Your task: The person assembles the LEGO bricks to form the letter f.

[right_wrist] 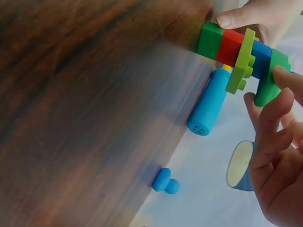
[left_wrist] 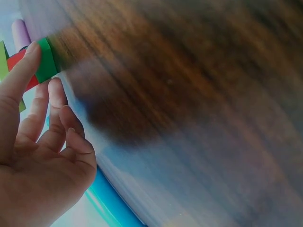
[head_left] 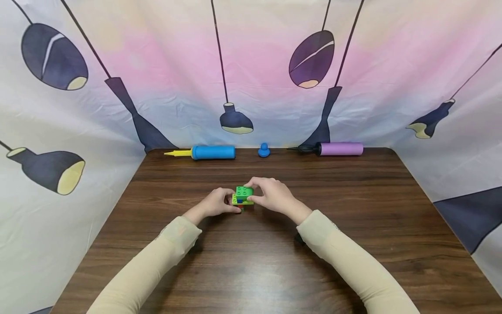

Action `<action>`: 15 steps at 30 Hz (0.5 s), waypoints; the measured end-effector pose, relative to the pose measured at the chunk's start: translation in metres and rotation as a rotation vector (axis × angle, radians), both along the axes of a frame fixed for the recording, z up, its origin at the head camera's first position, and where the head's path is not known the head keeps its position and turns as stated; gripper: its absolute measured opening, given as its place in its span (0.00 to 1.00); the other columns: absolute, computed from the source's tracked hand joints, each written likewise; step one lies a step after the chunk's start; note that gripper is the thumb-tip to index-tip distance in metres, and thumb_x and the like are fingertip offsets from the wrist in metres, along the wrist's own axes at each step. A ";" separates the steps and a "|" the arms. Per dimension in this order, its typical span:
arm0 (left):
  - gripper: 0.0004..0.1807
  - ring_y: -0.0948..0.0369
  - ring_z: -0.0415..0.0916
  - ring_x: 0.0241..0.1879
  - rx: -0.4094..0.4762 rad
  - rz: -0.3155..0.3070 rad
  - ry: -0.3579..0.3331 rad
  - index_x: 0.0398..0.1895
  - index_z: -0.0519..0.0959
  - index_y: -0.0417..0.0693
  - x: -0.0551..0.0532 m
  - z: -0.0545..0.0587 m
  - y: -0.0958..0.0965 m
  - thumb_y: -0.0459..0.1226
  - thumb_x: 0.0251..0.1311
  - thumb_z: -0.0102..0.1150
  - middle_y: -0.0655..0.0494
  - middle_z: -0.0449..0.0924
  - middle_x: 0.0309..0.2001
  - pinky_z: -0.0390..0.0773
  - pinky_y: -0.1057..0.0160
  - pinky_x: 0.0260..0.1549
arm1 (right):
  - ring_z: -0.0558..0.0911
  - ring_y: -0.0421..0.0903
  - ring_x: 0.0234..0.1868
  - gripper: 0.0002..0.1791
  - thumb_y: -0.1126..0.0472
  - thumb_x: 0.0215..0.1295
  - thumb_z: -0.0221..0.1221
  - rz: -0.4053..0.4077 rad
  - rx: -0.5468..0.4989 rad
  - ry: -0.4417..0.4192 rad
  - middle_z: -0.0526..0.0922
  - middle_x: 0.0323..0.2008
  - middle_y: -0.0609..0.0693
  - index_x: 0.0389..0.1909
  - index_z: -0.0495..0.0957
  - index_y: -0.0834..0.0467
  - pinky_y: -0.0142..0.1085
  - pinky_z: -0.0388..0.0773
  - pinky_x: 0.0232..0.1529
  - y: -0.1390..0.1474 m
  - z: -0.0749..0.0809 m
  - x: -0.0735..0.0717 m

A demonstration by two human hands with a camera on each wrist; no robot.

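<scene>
A small stack of toy building blocks stands upright on the table between the hands. From the bottom up it has a green block (right_wrist: pixel 209 41), a red block (right_wrist: pixel 230 46), a lime-green plate (right_wrist: pixel 242 61), a blue block (right_wrist: pixel 261 57) and a bright green rounded top block (head_left: pixel 243 192). My left hand (head_left: pixel 213 203) grips the stack low down, its thumb against the red and bottom green blocks in the left wrist view. With thumb and fingertips, my right hand (head_left: pixel 273 197) pinches the top block, which sits over the blue one and overhangs it.
Along the table's back edge lie a blue hand pump (head_left: pixel 213 152) with a yellow nozzle, a blue knob-shaped piece (head_left: pixel 264 151) and a purple hand pump (head_left: pixel 341 148) with a black nozzle. A lamp-printed cloth (head_left: pixel 266 109) hangs behind the wooden table (head_left: pixel 251 270).
</scene>
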State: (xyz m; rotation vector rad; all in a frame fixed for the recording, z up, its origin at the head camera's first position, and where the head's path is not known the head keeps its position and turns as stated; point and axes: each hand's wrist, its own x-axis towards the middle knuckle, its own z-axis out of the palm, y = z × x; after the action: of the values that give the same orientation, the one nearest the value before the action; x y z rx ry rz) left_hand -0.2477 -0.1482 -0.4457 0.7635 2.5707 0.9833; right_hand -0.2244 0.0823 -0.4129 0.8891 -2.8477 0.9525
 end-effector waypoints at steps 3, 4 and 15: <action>0.13 0.63 0.65 0.21 0.000 -0.001 -0.003 0.33 0.77 0.43 0.000 0.001 0.000 0.38 0.52 0.73 0.55 0.73 0.23 0.67 0.65 0.22 | 0.73 0.35 0.21 0.18 0.51 0.62 0.65 -0.009 0.035 0.018 0.82 0.42 0.43 0.53 0.78 0.46 0.33 0.68 0.21 -0.001 0.002 0.001; 0.13 0.63 0.65 0.21 0.001 -0.001 -0.004 0.33 0.77 0.43 0.000 0.001 0.000 0.38 0.51 0.73 0.55 0.73 0.23 0.67 0.65 0.22 | 0.73 0.36 0.20 0.18 0.51 0.62 0.65 -0.012 0.041 0.019 0.82 0.42 0.43 0.53 0.78 0.45 0.33 0.68 0.21 -0.001 0.003 0.001; 0.13 0.64 0.65 0.21 0.016 -0.005 -0.002 0.31 0.77 0.43 0.000 -0.003 -0.001 0.39 0.52 0.73 0.56 0.73 0.22 0.67 0.66 0.22 | 0.73 0.36 0.20 0.18 0.50 0.59 0.67 -0.030 0.075 0.039 0.82 0.39 0.41 0.50 0.79 0.44 0.33 0.68 0.20 -0.002 0.004 0.001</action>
State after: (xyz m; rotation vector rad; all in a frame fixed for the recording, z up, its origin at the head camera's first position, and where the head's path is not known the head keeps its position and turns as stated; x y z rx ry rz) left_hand -0.2481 -0.1496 -0.4483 0.7716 2.5613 1.0036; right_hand -0.2237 0.0801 -0.4087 0.8580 -2.8724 0.8214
